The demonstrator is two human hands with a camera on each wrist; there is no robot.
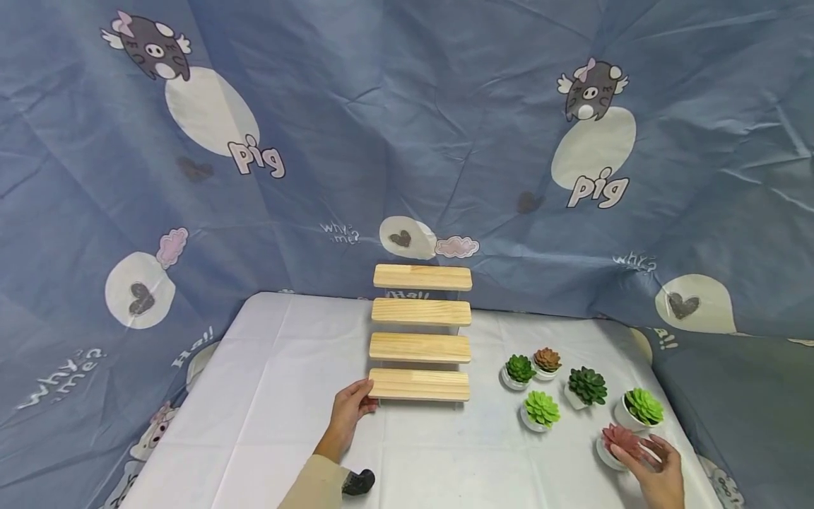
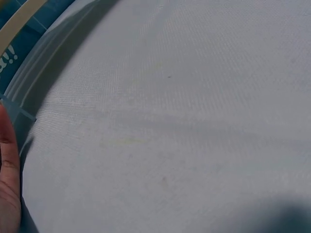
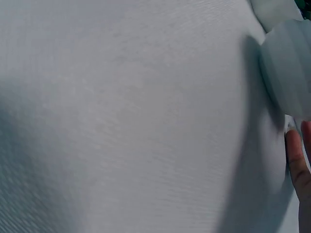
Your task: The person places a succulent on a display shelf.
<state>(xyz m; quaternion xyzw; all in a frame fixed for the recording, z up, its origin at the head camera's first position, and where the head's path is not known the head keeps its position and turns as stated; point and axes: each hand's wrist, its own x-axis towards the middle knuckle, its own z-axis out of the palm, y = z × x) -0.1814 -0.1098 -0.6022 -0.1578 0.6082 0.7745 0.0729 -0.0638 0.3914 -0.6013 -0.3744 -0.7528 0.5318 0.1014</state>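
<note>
A tiered display stand (image 1: 420, 384) with several pale wooden shelves stands mid-table by the back cloth. My left hand (image 1: 350, 410) grips the left end of its lowest shelf; in the left wrist view only part of that hand (image 2: 8, 179) shows at the left edge. At the table's right side, my right hand (image 1: 661, 466) has thumb and fingers around a red artificial succulent (image 1: 620, 440) in a white pot (image 1: 609, 456). The right wrist view catches a white fluted pot (image 3: 289, 68) just above the right fingertips (image 3: 293, 138).
Behind the red plant sit a bright green succulent (image 1: 644, 406) and a dark green one (image 1: 587, 386). Farther left are a brown succulent (image 1: 547, 360), a green one (image 1: 520, 368) and another bright green one (image 1: 541, 408). A black object (image 1: 361, 481) lies beside the left sleeve.
</note>
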